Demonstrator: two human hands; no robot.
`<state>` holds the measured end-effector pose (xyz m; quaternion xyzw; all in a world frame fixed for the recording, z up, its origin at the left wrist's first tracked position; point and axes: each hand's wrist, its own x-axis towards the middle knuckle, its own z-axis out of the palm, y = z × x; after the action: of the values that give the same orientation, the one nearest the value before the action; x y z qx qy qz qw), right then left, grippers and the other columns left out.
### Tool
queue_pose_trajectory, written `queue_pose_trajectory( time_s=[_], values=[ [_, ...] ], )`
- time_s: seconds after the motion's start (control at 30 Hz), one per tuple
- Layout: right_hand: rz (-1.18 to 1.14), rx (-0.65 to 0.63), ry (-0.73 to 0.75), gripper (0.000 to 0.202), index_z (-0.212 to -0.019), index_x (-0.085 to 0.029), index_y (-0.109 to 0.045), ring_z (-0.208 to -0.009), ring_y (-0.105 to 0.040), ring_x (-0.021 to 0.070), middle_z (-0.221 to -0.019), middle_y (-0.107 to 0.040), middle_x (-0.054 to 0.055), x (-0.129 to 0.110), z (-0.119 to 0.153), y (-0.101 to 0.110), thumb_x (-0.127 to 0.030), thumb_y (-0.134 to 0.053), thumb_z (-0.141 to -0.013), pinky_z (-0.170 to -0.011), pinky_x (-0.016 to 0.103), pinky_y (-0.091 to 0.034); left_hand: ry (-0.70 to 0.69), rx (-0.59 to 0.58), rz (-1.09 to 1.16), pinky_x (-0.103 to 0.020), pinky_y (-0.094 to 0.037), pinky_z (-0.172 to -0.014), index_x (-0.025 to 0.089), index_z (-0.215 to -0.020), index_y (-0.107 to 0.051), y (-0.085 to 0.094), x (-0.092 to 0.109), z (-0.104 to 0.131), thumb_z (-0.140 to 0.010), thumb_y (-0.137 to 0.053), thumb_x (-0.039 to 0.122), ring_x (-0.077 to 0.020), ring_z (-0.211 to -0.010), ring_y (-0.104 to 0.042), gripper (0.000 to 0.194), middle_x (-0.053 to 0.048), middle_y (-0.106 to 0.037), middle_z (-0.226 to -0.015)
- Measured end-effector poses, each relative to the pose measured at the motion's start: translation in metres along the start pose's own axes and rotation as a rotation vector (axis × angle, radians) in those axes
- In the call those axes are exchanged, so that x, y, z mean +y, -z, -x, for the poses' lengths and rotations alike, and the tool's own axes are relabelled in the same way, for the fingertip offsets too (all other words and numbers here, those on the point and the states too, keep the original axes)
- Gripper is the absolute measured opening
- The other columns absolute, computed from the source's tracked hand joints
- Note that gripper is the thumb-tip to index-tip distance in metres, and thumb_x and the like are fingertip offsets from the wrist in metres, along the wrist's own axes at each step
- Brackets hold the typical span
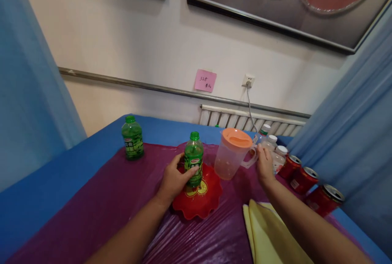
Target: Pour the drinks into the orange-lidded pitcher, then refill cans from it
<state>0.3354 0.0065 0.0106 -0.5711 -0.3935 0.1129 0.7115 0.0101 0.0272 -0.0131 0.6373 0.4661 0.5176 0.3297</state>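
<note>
My left hand [177,176] is closed around a green drink bottle [194,162], thumb across its label. The bottle is upright over a red scalloped plate [200,204] with a yellow design; whether its base rests on the plate I cannot tell. My right hand [265,164] is at the handle side of a clear plastic pitcher [228,159] with an orange lid [237,137]. Its fingers stretch upward beside the handle, which shows in front of them; whether they touch it is unclear. The pitcher stands just right of the plate.
Another green bottle [132,139] stands at the left. Several white-capped bottles [278,158] and red cans [303,180] line the right side. A folded yellow cloth [269,231] lies near the front on the purple cover [122,211]. A radiator [239,121] is behind the table.
</note>
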Motion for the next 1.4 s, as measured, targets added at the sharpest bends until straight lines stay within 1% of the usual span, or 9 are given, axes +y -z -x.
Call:
queue_pose_trajectory(
  time_s=[0.13, 0.23, 0.33, 0.47, 0.6, 0.7, 0.9, 1.13, 1.4],
  values=[
    [-0.026, 0.053, 0.176, 0.042, -0.108, -0.022, -0.058, -0.099, -0.060, 0.0200, -0.117, -0.063, 0.007, -0.024, 0.025, 0.009, -0.054, -0.067, -0.084, -0.087, 0.035, -0.049, -0.021, -0.006, -0.030, -0.049, -0.057, -0.095, 0.016, -0.125, -0.063, 0.001, 0.001, 0.001, -0.070, -0.081, 0.047, -0.0308, -0.103, -0.073, 0.065, -0.014, -0.075, -0.116],
    [0.027, -0.278, 0.298, 0.042, -0.125, -0.024, -0.060, -0.111, -0.061, 0.0237, -0.127, -0.063, 0.011, -0.041, 0.064, 0.003, -0.042, -0.069, -0.088, -0.093, 0.039, -0.050, -0.078, -0.025, -0.087, -0.050, -0.055, -0.099, 0.018, -0.127, -0.063, 0.001, 0.007, 0.006, -0.069, -0.082, 0.044, -0.0307, -0.108, -0.071, 0.066, -0.013, -0.074, -0.120],
    [0.029, -0.613, 0.189, 0.063, -0.142, -0.028, -0.052, -0.124, -0.059, 0.0271, -0.138, -0.061, 0.011, -0.049, 0.100, -0.013, -0.039, -0.075, -0.084, -0.104, 0.045, -0.048, -0.170, -0.079, -0.142, -0.049, -0.055, -0.101, 0.020, -0.127, -0.064, 0.001, 0.015, 0.013, -0.068, -0.083, 0.042, -0.0300, -0.110, -0.071, 0.066, -0.011, -0.074, -0.121],
    [-0.084, -0.746, 0.056, 0.088, -0.151, -0.026, -0.042, -0.132, -0.056, 0.0297, -0.148, -0.056, 0.011, -0.049, 0.122, -0.042, -0.040, -0.083, -0.074, -0.112, 0.050, -0.044, -0.252, -0.181, -0.166, -0.048, -0.056, -0.100, 0.021, -0.127, -0.064, 0.001, 0.024, 0.019, -0.069, -0.082, 0.041, -0.0294, -0.110, -0.071, 0.063, -0.011, -0.074, -0.122],
    [-0.122, -0.707, 0.030, 0.074, -0.135, -0.025, -0.056, -0.116, -0.065, 0.0278, -0.126, -0.070, 0.007, -0.054, 0.122, -0.056, -0.041, -0.086, -0.069, -0.106, 0.047, -0.050, -0.256, -0.275, -0.148, -0.045, -0.058, -0.099, 0.021, -0.126, -0.065, -0.001, 0.024, 0.019, -0.071, -0.081, 0.042, -0.0289, -0.108, -0.073, 0.061, -0.010, -0.075, -0.121],
    [-0.134, -0.676, 0.011, 0.064, -0.121, -0.025, -0.063, -0.103, -0.069, 0.0258, -0.114, -0.074, 0.004, -0.062, 0.119, -0.047, -0.042, -0.089, -0.065, -0.096, 0.042, -0.056, -0.254, -0.344, -0.075, -0.044, -0.059, -0.099, 0.023, -0.133, -0.061, -0.002, 0.016, 0.017, -0.069, -0.085, 0.045, -0.0294, -0.112, -0.072, 0.072, -0.010, -0.073, -0.127],
    [-0.113, -0.500, -0.055, 0.063, -0.120, -0.022, -0.064, -0.101, -0.071, 0.0259, -0.113, -0.075, 0.007, -0.064, 0.092, 0.023, -0.044, -0.090, -0.067, -0.093, 0.041, -0.056, -0.380, -0.277, -0.109, -0.044, -0.058, -0.100, 0.023, -0.136, -0.058, 0.001, 0.003, 0.010, -0.086, -0.069, 0.047, -0.0282, -0.113, -0.072, 0.057, -0.012, -0.074, -0.127],
    [0.177, -0.078, -0.156, 0.065, -0.109, -0.020, -0.066, -0.094, -0.072, 0.0301, -0.104, -0.078, 0.010, -0.022, 0.024, 0.120, -0.051, -0.091, -0.057, -0.089, 0.046, -0.057, -0.399, -0.093, -0.217, -0.040, -0.062, -0.091, 0.022, -0.121, -0.065, 0.000, 0.010, 0.004, -0.090, -0.063, 0.049, -0.0238, -0.092, -0.078, 0.042, -0.006, -0.080, -0.102],
    [0.501, 0.104, -0.110, 0.067, -0.107, -0.021, -0.063, -0.092, -0.071, 0.0318, -0.099, -0.075, 0.009, 0.031, -0.021, 0.150, -0.063, -0.082, -0.058, -0.085, 0.046, -0.055, -0.420, -0.076, -0.265, -0.038, -0.064, -0.087, 0.023, -0.112, -0.068, 0.002, 0.014, -0.001, -0.090, -0.061, 0.052, -0.0238, -0.085, -0.079, 0.036, -0.005, -0.082, -0.094]
  ],
)
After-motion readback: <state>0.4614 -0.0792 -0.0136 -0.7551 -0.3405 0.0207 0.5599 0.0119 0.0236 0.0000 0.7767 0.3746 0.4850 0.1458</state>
